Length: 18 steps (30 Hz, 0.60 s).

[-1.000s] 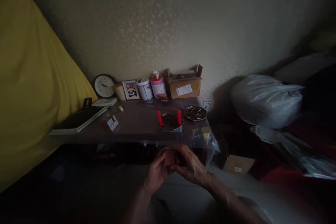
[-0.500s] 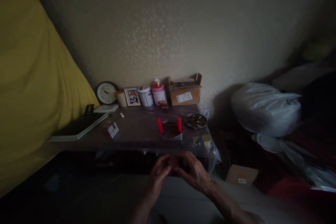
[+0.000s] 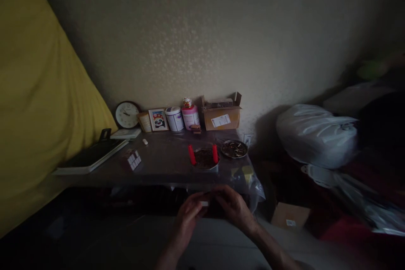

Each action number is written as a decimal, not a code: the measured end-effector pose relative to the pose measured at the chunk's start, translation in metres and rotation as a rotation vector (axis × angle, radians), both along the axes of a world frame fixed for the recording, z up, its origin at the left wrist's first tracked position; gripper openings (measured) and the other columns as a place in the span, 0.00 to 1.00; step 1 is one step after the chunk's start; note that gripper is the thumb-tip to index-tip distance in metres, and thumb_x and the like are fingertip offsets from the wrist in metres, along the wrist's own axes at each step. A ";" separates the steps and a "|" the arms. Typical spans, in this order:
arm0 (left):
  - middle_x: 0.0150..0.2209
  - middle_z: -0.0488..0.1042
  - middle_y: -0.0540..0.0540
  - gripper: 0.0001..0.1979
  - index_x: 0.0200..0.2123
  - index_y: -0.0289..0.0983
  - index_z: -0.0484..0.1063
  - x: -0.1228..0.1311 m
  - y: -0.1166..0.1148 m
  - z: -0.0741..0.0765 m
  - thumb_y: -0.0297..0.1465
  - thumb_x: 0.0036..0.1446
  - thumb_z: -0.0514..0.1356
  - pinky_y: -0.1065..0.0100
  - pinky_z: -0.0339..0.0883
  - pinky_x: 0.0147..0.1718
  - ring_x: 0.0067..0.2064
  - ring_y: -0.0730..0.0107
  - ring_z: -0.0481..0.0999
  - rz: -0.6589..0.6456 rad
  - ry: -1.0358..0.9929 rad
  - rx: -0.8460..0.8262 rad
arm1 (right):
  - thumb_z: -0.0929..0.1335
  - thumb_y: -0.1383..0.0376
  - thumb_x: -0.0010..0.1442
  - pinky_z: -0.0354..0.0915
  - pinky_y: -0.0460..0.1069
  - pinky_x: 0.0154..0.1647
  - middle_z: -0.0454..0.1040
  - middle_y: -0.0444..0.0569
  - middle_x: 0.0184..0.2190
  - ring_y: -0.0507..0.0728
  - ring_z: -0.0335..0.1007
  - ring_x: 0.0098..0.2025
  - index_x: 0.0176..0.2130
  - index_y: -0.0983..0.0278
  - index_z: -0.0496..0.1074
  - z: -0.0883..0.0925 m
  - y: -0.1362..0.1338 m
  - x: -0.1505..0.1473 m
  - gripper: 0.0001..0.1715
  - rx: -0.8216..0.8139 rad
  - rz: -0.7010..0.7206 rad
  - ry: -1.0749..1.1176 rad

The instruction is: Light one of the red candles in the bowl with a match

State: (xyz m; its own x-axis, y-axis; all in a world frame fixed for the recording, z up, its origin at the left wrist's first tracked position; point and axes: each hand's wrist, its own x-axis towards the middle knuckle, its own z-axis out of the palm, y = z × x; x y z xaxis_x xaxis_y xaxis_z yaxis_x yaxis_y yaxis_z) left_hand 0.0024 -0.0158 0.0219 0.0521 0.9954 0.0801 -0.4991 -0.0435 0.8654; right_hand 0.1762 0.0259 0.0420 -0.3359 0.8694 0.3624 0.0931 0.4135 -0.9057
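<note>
Left hand (image 3: 186, 215) pinched small pale-edged item (image 3: 204, 203) between thumb and fingers, just in front of surface (image 3: 167, 156). Right hand (image 3: 236, 211) curled close beside it, fingertips lost in dimness; could not tell whether they gripped anything. On surface, two red candles (image 3: 192, 155) stood at opposite sides of round dish (image 3: 207, 170); open cardboard box (image 3: 221, 119) sat farther back, near wall (image 3: 284, 33).

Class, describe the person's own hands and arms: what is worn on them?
The left hand and right hand are bare, without gloves. No sleeve covers the visible forearms, and no watch or bracelet shows on either wrist. Dim light hides whether rings are worn.
</note>
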 end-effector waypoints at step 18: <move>0.45 0.78 0.43 0.12 0.41 0.37 0.76 -0.001 0.001 -0.002 0.33 0.52 0.64 0.62 0.59 0.51 0.50 0.61 0.72 -0.036 -0.085 -0.074 | 0.68 0.51 0.53 0.65 0.47 0.34 0.71 0.43 0.25 0.53 0.68 0.29 0.35 0.63 0.73 -0.006 0.011 0.002 0.19 -0.170 -0.090 0.191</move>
